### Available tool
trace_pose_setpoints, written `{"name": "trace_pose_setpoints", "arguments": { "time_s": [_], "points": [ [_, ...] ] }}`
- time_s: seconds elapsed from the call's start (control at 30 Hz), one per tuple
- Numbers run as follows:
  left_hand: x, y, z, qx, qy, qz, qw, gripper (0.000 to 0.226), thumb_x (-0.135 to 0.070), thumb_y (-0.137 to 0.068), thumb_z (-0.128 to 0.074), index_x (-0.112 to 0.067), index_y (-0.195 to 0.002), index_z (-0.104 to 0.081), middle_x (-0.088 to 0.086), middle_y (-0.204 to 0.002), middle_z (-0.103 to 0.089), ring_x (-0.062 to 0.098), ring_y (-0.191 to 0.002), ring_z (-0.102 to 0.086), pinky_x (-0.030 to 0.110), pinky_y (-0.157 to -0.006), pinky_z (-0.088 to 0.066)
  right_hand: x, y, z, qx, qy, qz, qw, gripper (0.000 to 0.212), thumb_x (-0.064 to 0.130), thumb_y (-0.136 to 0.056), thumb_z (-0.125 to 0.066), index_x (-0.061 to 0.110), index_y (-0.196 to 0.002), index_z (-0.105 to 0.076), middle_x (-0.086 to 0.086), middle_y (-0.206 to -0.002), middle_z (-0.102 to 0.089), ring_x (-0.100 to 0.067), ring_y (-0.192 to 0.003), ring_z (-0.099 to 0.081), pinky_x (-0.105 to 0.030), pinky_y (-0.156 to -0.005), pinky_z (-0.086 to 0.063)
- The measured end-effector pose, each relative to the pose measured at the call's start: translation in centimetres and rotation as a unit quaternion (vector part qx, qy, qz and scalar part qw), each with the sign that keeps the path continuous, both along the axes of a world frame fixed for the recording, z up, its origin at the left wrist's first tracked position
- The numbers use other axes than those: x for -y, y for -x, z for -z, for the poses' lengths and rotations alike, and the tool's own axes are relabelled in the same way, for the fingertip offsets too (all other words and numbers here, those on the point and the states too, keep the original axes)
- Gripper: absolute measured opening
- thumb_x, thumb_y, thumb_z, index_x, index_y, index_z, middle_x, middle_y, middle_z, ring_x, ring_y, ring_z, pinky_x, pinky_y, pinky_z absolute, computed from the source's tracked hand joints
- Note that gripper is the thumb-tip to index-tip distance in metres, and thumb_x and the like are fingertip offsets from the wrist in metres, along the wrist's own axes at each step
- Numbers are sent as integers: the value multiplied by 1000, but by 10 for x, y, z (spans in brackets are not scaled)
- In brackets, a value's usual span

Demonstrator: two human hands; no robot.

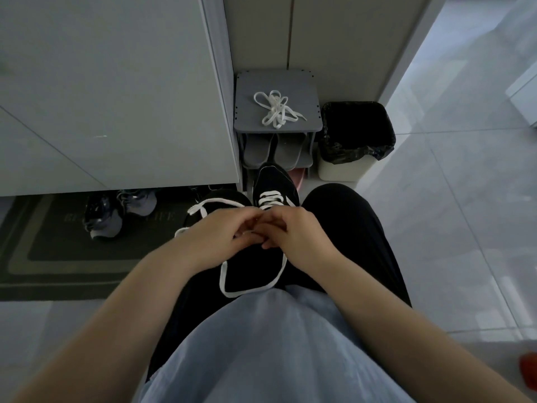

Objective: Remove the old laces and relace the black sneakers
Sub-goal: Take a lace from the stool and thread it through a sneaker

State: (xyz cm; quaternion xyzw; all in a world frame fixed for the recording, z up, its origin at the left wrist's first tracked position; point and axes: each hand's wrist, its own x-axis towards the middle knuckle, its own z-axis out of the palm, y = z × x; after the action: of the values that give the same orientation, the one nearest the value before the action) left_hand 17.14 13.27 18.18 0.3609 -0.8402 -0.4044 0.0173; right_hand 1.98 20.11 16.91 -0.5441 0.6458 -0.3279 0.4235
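Observation:
A black sneaker point(274, 184) rests on my lap between my knees, toe pointing away, with white lace point(271, 197) crossed through its front eyelets. My left hand point(216, 234) and my right hand point(293, 231) meet over the shoe's middle, fingers curled, pinching the lace where the fingertips touch. Loose lace runs out to the left point(215, 202) and loops down over my lap point(225, 282). A bundle of white laces point(276, 109) lies on the grey stool point(247, 91) ahead. The shoe's rear part is hidden under my hands.
Grey slippers point(273, 151) sit on the stool's lower shelf. A bin with a black bag point(356, 135) stands right of the stool. A white cabinet point(116, 97) fills the left; dark shoes point(116, 210) lie on a doormat point(58, 251) below it. Tiled floor point(465, 184) spreads right.

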Motion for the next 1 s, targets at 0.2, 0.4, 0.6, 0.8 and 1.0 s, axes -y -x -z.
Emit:
{"name": "trace_pose_setpoints", "arguments": {
  "time_s": [0.2, 0.4, 0.6, 0.8, 1.0],
  "points": [
    [-3, 1, 13, 37, 89, -100, 990, 14, -23, -90, -57, -21, -85, -70, -3, -82, -66, 8, -77, -61, 25, -71, -47, -1, -1, 14, -77, -57, 67, 993, 26, 33, -89, -61, 10, -77, -67, -3, -69, -69, -17, -57, -63, -34, -63, -55],
    [-9, 3, 29, 90, 169, -67, 979, 23, -25, -92, -54, -16, -103, -71, 4, -93, -60, 18, -90, -56, 27, -70, -39, -11, -18, 33, -150, -72, 50, 985, 25, 41, -86, -57, 21, -93, -70, 2, -83, -70, -15, -78, -64, -33, -69, -53],
    [-7, 10, 32, 120, 194, -32, 973, 26, -26, -94, -48, -15, -102, -70, 4, -91, -55, 16, -93, -49, 22, -64, -23, -11, -17, 43, -128, -42, 86, 987, 18, 41, -86, -60, 26, -88, -69, 8, -78, -69, -9, -75, -63, -31, -66, -52],
    [-7, 8, 35, 99, 193, -33, 976, 23, -22, -92, -52, -13, -99, -71, -1, -80, -45, 10, -81, -41, 21, -65, -25, -11, -16, 48, -94, -42, 109, 989, 18, 39, -84, -62, 24, -85, -72, 8, -74, -70, -7, -72, -64, -32, -64, -54],
    [-7, 12, 35, 112, 197, -15, 974, 21, -23, -91, -53, -14, -96, -72, -3, -77, -42, 11, -76, -39, 23, -63, -27, -10, -13, 53, -55, -50, 135, 988, 11, 27, -85, -62, 26, -84, -73, 11, -71, -68, -5, -73, -63, -24, -64, -49]
  ]
}}
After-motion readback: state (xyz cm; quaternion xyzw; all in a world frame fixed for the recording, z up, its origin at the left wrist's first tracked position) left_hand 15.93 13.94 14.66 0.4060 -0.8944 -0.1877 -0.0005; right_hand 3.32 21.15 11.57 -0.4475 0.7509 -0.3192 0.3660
